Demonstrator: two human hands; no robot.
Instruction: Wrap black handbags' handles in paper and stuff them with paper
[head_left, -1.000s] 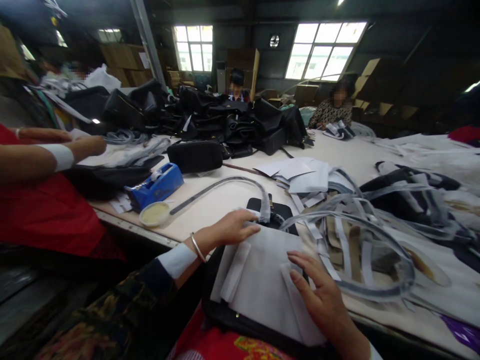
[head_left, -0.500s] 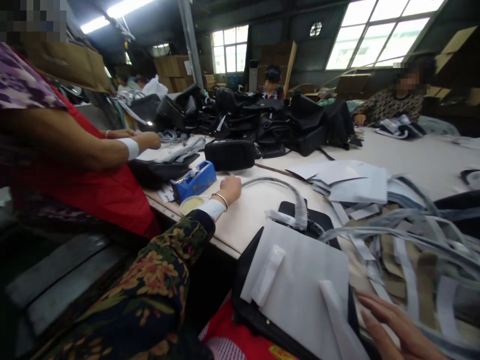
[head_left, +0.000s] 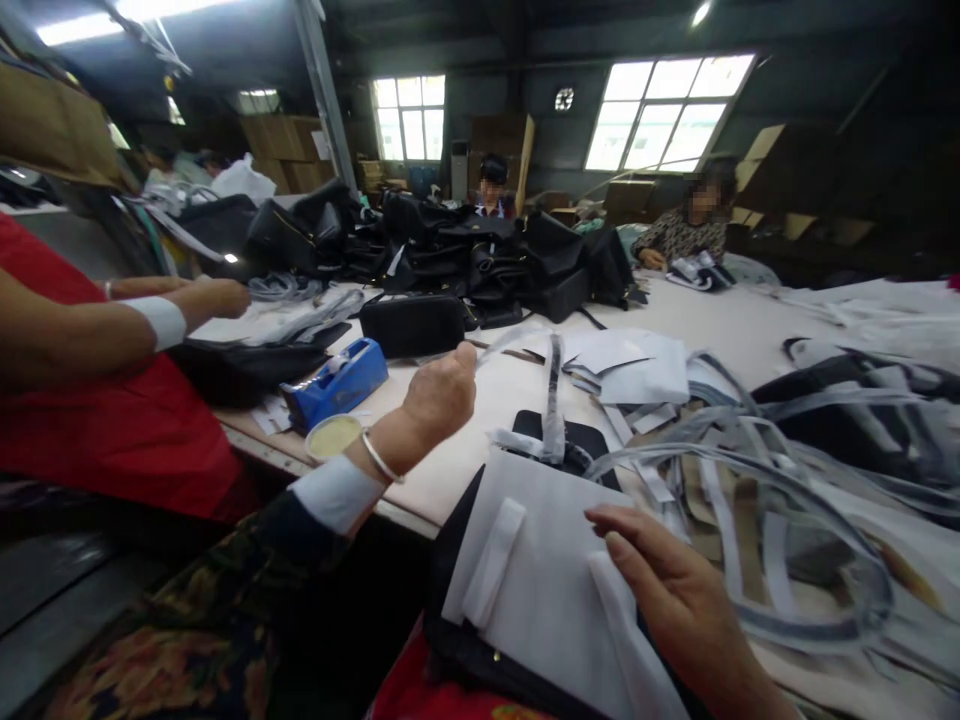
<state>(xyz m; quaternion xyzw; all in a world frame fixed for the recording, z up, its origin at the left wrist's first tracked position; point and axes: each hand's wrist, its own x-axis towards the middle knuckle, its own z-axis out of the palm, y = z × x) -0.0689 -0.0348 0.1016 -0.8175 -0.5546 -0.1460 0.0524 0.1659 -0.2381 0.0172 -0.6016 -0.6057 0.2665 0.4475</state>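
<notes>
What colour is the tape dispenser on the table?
Blue: the tape dispenser shows best in the head view.

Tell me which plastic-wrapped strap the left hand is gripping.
The strap bending from the left hand down toward the white sheet; the looped straps at the right lie outside that hand's grip.

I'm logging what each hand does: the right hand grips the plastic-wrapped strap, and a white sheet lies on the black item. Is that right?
Not quite: the head view shows the left hand gripping the plastic-wrapped strap; the right hand is open over the white sheet, which does lie on the black item.
</notes>
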